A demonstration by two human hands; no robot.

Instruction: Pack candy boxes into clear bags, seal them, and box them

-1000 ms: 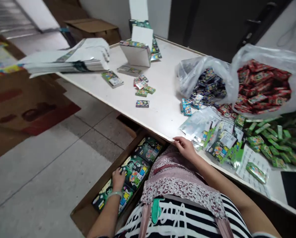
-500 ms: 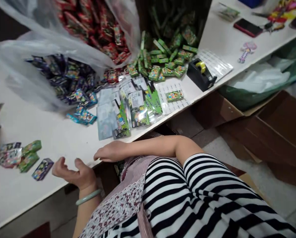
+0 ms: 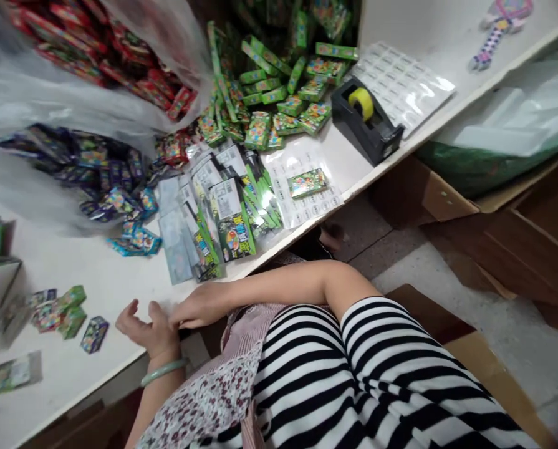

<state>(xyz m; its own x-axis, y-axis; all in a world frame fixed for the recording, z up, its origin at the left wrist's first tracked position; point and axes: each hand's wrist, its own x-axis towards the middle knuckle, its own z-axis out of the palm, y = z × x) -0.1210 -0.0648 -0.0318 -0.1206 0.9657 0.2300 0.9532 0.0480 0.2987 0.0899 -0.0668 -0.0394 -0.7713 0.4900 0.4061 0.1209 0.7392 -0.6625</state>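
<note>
My left hand (image 3: 148, 327), with a pale green bangle (image 3: 164, 372) on its wrist, is over the table edge. Its fingers curl loosely with the thumb apart, and nothing shows in it. My right hand (image 3: 201, 305) reaches across to the base of the left thumb, fingers bent together; whatever they hold, if anything, is hidden. Just left of my left hand lies a small purple candy packet (image 3: 94, 335), beside a cluster of green and pink packets (image 3: 63, 312). Above my right hand, flat printed pouches (image 3: 234, 218) overlap near the edge.
Behind are plastic bags of purple packets (image 3: 91, 153) and red packets (image 3: 138, 75), and a heap of green packets (image 3: 260, 128). Blue packets (image 3: 136, 240) lie in front. A tape dispenser (image 3: 365, 125) and sticker sheets (image 3: 403, 87) are rightward. Cardboard boxes (image 3: 494, 249) stand below the table.
My right hand has moved left and down to touch my left hand. The camera view has shifted, bringing the table closer; the packets and pouches lie as before.
</note>
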